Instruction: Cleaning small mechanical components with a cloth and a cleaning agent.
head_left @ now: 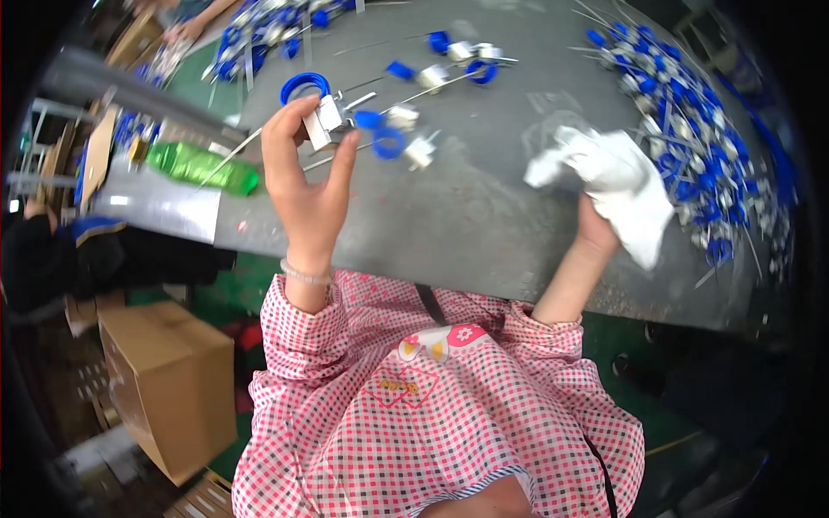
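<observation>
Raised over the grey table, my left hand (304,190) pinches a small white block with a blue ring (325,123) between thumb and fingers; thin metal pieces stick out of it. My right hand (598,228) is closed around a crumpled white cloth (629,177), which covers most of its fingers. Several similar blue-and-white parts lie beyond and between the hands, among them one with a blue ring (389,143) and one with a white block (432,78). Thin rods or wires extend from some of them.
A large heap of blue-and-white parts (691,147) spreads along the table's right side. Another heap (250,43) lies at the far left, near another person's arm (203,19). A green plastic bottle (200,167) rests on its side at the left. A cardboard box (173,380) stands below the table.
</observation>
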